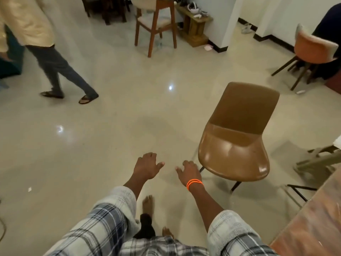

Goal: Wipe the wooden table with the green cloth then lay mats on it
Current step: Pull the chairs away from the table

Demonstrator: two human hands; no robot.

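Nearest the camera, plaid sleeves with knitted grey cuffs reached forward over the glossy cream tiled floor (pixel 110 145). The left hand (pixel 147 166) hung empty, palm down, its fingers loosely spread and relaxed. The right hand (pixel 189 170), with thin orange bands (pixel 194 183) at the wrist, was likewise empty with slack fingers. The wooden table (pixel 313 224) showed only as a reddish, grained corner at the lower right edge. Just beyond the right hand stood a smooth brown moulded chair (pixel 238 133) on thin dark legs. Farther off stood a wooden-framed chair (pixel 156 23) with a pale cushion. At far left another person (pixel 36 34) in sandals was mid-stride.
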